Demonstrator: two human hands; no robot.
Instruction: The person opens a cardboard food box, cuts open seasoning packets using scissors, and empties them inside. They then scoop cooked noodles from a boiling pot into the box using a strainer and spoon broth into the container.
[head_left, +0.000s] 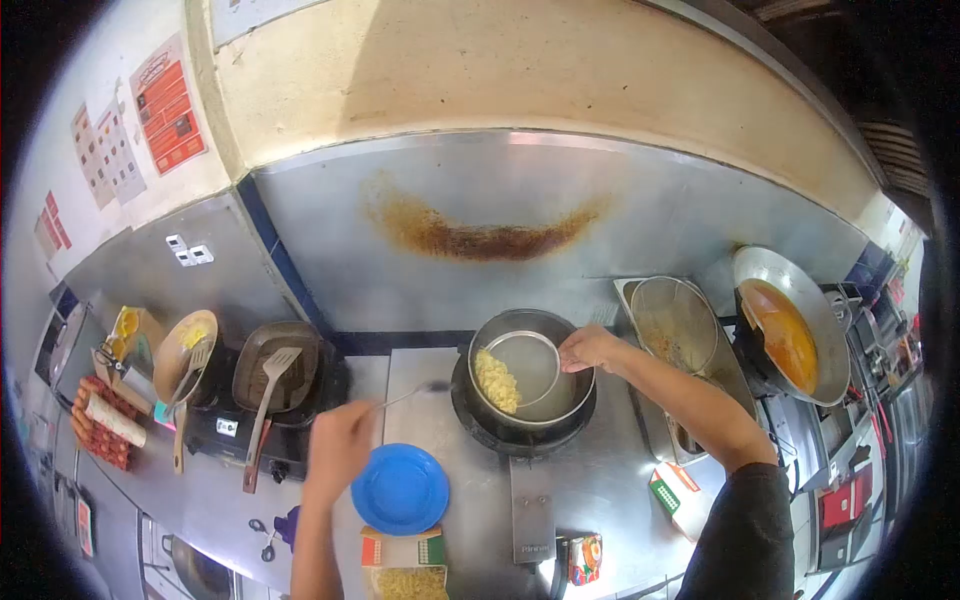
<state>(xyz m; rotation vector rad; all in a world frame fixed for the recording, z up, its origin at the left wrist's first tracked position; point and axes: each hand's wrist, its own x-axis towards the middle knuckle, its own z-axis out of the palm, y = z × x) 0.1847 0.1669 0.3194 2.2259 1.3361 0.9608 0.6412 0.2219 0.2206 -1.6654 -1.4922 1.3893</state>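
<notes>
My left hand (342,438) is closed around the thin metal handle of a utensil (408,393); its dark, blurred end could be a fork or a spoon. It is held above the counter, between the blue plate (400,488) and the pot. With my right hand (590,350) I grip the right rim of a round mesh strainer (530,370), tilted inside the dark pot (480,328). Yellow noodles (496,382) are bunched on the strainer's left side. The pot stands on a black burner (468,418). Below the plate, an opened carton (403,549) sits by more noodles (410,584).
A wok of orange oil (790,335) and a tray with a wire basket (675,320) stand right. Left are a square pan with a spatula (272,365), a round pan (185,350) and egg trays (100,425). Scissors (265,540) and a colourful packet (584,559) lie in front.
</notes>
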